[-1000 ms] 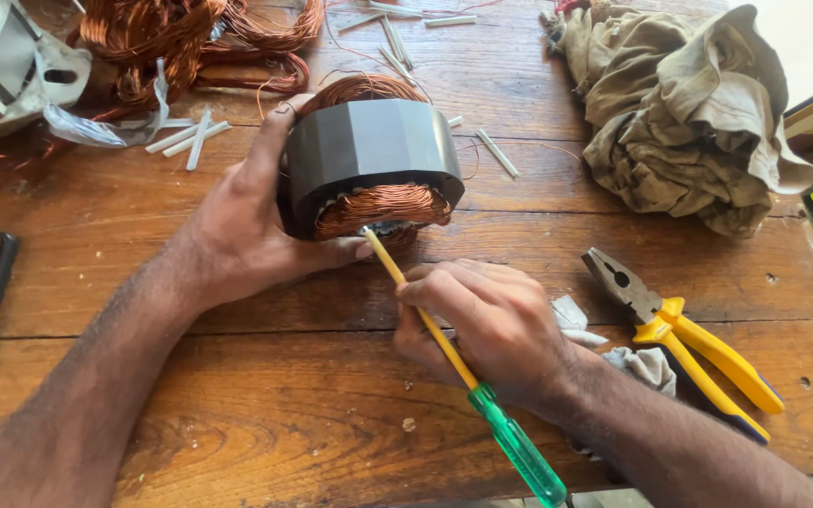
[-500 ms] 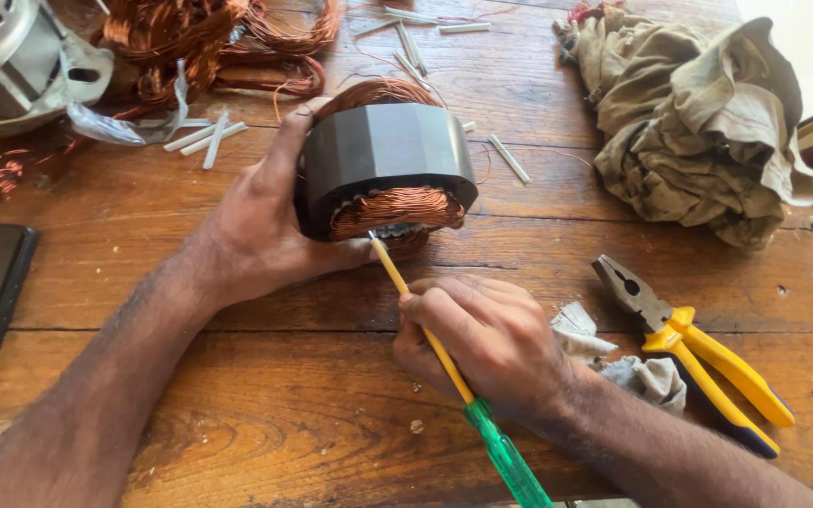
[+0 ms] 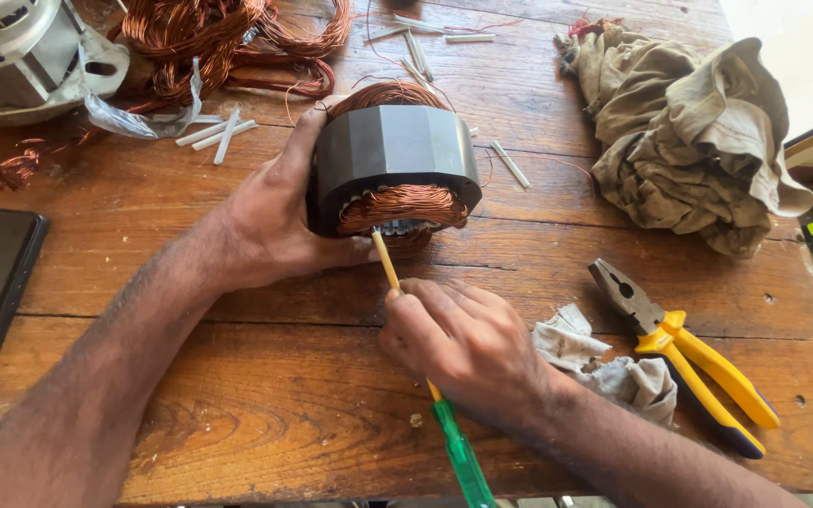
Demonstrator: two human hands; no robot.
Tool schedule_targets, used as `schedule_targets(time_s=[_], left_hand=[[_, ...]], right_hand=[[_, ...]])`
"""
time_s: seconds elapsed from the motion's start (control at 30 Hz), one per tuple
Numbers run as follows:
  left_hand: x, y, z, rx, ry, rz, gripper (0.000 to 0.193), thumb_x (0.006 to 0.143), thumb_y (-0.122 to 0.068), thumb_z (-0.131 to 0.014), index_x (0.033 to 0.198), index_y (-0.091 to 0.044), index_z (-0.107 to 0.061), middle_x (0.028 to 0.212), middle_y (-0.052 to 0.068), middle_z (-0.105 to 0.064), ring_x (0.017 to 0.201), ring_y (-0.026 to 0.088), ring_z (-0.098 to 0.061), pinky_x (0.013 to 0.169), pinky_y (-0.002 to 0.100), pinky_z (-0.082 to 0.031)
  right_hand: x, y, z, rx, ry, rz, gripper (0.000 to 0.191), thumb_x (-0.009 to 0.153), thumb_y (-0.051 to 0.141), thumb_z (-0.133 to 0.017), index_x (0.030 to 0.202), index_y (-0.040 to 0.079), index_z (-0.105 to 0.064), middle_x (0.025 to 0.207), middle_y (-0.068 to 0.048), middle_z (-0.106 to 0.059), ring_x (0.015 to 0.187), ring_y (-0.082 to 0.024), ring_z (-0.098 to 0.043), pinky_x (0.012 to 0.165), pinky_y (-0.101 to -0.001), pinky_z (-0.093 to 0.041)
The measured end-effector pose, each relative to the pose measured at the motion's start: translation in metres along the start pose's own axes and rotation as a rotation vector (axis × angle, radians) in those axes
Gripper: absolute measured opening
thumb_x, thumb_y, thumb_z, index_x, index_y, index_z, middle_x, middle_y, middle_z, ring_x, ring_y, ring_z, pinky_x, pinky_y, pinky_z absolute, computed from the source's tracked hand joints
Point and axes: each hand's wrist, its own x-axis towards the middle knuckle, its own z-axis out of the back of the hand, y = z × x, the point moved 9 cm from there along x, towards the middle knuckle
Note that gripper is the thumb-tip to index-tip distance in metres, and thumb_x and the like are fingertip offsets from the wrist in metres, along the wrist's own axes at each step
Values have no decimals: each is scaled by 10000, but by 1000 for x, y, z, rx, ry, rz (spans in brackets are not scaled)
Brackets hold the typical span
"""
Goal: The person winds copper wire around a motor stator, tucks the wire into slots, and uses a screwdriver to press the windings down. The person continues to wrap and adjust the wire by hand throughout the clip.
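A dark motor stator (image 3: 392,150) is gripped on its side by the left hand (image 3: 270,221); a yellow-shafted tool (image 3: 386,261), clasped in the right hand (image 3: 468,348), is angled up into its copper windings (image 3: 402,205).

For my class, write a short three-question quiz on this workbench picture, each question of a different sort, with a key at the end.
1. True or false: the left hand grips the dark stator core wound with copper wire.
2. Multiple choice: the right hand holds
A. the yellow-handled pliers
B. a slim yellow tool with a green end
C. the crumpled cloth
3. Fill in: the tool's tip meets the copper winding on the side of the core that faces ____ the camera.

Key
1. True
2. B; the pliers lie untouched on the wooden table, to the right of that hand.
3. Toward
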Motion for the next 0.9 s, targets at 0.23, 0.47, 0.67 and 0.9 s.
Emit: schedule_targets(time_s=[0.23, 0.47, 0.67, 0.9], left_hand=[[0, 2, 0, 17, 4, 63, 1156, 739, -302, -924, 1525, -32, -120, 1274, 206, -658, 1224, 325, -658, 1102, 451, -509], [2, 2, -3, 21, 4, 74, 1177, 730, -278, -926, 1534, -47, -98, 1314, 226, -624, 1245, 340, -626, 1121, 478, -477], [0, -7, 2, -53, -55, -14, 1147, 723, -270, -932, 1543, -25, -170, 1354, 220, -632, 1278, 326, -641, 1122, 469, -514], [-1, -6, 0, -54, -50, -71, 1150, 727, -323, -960, 1534, -24, -198, 1366, 232, -636, 1292, 346, -643, 1086, 509, -471]], right_hand=[[2, 6, -2, -95, 12, 14, 255, 874, 58, -757, 1043, -68, -614, 990, -216, -703, 832, -293, -734, 709, -378, -617], [7, 4, -3, -121, 16, 0, 238, 885, 31, -735, 1062, -77, -619, 991, -198, -695, 834, -278, -725, 694, -372, -605], [6, -1, -2, -32, 65, -45, 190, 872, 66, -770, 973, -15, -631, 835, -110, -668, 713, -243, -696, 604, -379, -566], [-3, -10, 26, 232, -87, -111, 204, 920, 74, -763, 1077, -8, -660, 874, -87, -730, 741, -172, -738, 647, -304, -621]])
